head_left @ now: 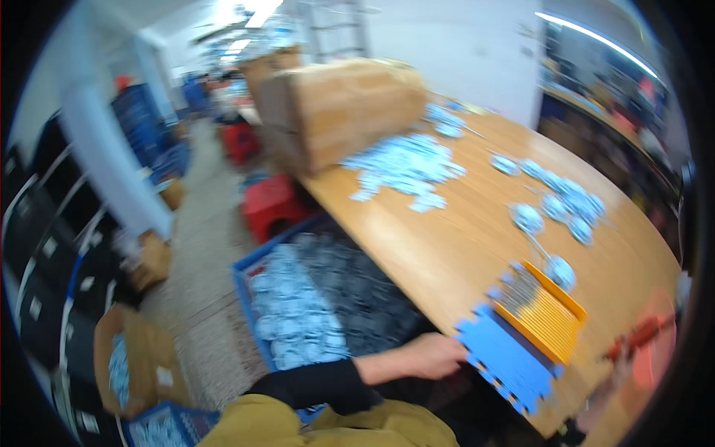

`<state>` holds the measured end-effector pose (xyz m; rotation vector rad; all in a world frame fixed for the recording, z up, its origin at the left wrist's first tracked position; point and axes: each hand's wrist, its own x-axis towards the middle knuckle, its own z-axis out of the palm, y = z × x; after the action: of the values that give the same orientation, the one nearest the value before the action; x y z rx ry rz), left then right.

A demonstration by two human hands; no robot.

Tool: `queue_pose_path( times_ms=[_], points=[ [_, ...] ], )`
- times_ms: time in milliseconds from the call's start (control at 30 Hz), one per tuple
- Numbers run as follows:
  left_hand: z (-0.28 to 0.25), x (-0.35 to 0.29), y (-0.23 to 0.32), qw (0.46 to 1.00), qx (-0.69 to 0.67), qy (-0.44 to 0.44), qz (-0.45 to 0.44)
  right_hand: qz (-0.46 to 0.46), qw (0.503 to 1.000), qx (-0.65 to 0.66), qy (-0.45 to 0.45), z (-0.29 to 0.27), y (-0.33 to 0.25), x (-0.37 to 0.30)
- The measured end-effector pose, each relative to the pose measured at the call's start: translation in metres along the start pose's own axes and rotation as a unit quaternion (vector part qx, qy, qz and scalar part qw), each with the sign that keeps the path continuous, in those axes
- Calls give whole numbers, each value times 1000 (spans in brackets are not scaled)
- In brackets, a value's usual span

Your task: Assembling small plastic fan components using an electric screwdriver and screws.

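My left hand [439,356] is closed, its fingertips at the left edge of a blue foam mat [506,359] by the table's near edge. Whatever it may pinch is hidden. Far to the right, my right hand [620,376] is blurred and seems wrapped around a red handheld tool [637,337], perhaps a screwdriver. On the mat's far side lies a ribbed yellow tray [553,325] with small grey metal pieces [519,290], likely screws, at one end. Just beyond the tray are round light-blue parts [560,273] with thin stems.
A large cardboard box [357,108] stands at the table's far end beside a heap of light-blue pieces [406,167]. Below the table's left edge sits a blue crate [249,298] of light-blue and dark parts. A red stool [269,207] and an open carton [160,365] stand on the floor.
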<state>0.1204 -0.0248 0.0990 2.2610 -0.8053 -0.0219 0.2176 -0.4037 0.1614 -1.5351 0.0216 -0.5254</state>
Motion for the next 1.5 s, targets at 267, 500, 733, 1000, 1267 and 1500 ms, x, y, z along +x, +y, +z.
queue_pose_path(
  times_ms=[267,500,733,1000,1267,1500],
  points=[
    [-54,141,-18,1000,7,-7,-23,-36,997,39,53,-79,-5,-12],
    [-26,390,-88,951,294,-63,65,-33,998,18,59,-86,-5,-1],
    [8,604,-126,955,287,-7,-71,-61,990,5,123,-102,23,-4],
    [-16,698,-265,941,242,68,-225,-118,989,-66,58,-85,17,27],
    [-8,588,-239,962,252,-31,-98,-117,987,-68,88,-77,17,29],
    [-88,563,-242,967,190,57,-157,62,857,-382,340,-124,51,-37]
  ],
)
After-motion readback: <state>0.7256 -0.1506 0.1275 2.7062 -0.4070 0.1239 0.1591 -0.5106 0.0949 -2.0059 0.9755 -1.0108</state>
